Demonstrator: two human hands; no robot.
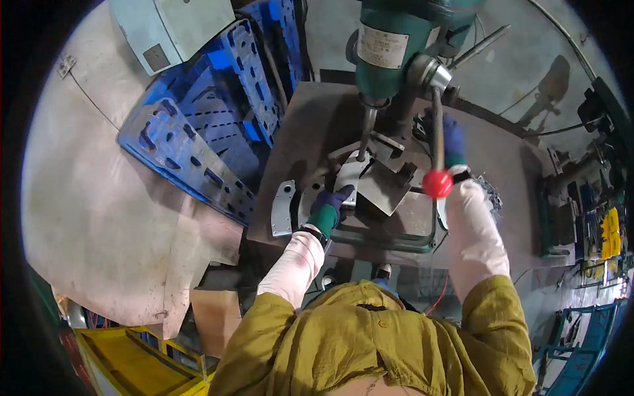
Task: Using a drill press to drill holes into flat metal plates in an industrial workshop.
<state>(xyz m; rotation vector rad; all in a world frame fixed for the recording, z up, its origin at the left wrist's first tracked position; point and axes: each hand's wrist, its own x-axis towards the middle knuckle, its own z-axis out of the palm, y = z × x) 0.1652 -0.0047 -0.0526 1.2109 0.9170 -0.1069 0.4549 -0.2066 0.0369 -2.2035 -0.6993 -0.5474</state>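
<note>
A green drill press (383, 59) stands in front of me, its spindle (367, 129) pointing down at a curved silver metal plate (350, 173). My left hand (329, 203), in a dark blue and green glove, grips the near end of that plate. Further right, my right hand (452, 137), gloved alike, reaches past the feed lever (437, 132) with its red knob (438, 184). The lever partly covers it and its fingers are hidden. Beside it is a small dark object (420, 128). Left of my left hand lie a curved plate (283, 208) and a duller curved piece (309, 198).
A flat metal block (383, 188) sits right of the worked plate. Metal shavings (491, 195) are heaped near my right forearm. Blue plastic pallets (191, 158) lean at the left beside a grey box (173, 30). Racks with yellow parts (611, 234) stand far right.
</note>
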